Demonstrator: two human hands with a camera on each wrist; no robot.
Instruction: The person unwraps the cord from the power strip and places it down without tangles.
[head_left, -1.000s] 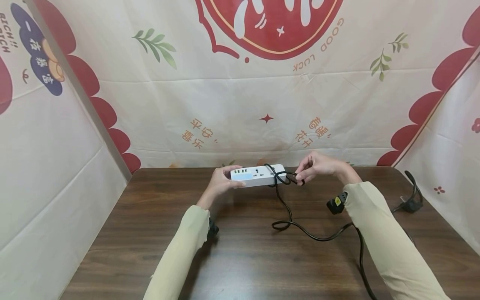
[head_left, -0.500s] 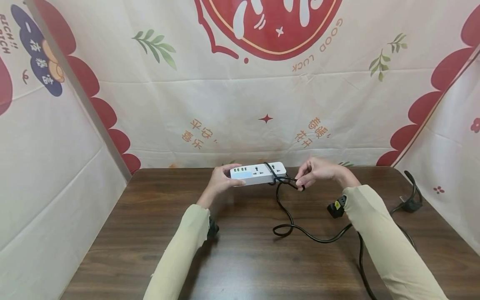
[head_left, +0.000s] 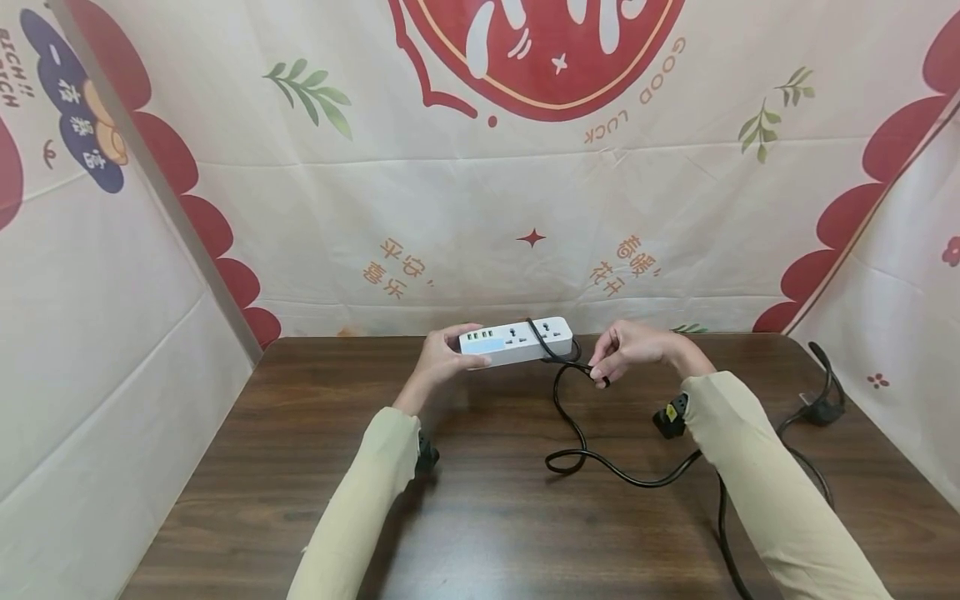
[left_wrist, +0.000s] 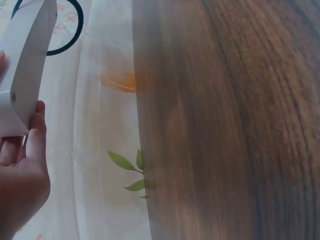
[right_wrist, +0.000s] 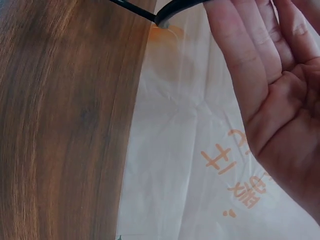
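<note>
My left hand (head_left: pixel 440 358) grips the left end of a white power strip (head_left: pixel 510 351), its thumb on the near side. The strip is held up near the table's back edge, with USB ports and sockets facing up. A black power cord (head_left: pixel 572 422) crosses over the strip's right part and loops at its right end. Just right of the strip, my right hand (head_left: pixel 637 345) pinches the cord between thumb and fingers. In the left wrist view, the strip (left_wrist: pixel 25 65) rests against the fingers. The right wrist view shows the cord (right_wrist: pixel 182 6) running to the fingers, whose tips are cut off.
The cord runs down the brown wooden table (head_left: pixel 480 517) and under the right forearm. Its black plug (head_left: pixel 823 408) lies at the table's right. A printed cloth (head_left: pixel 450 200) hangs behind the table and along both sides. Black wrist cameras (head_left: pixel 671 417) sit at the cuffs.
The strip's right end has tilted upward, away from the table's front. My right hand has moved slightly down, pulling the cord loop lower beside the strip.
</note>
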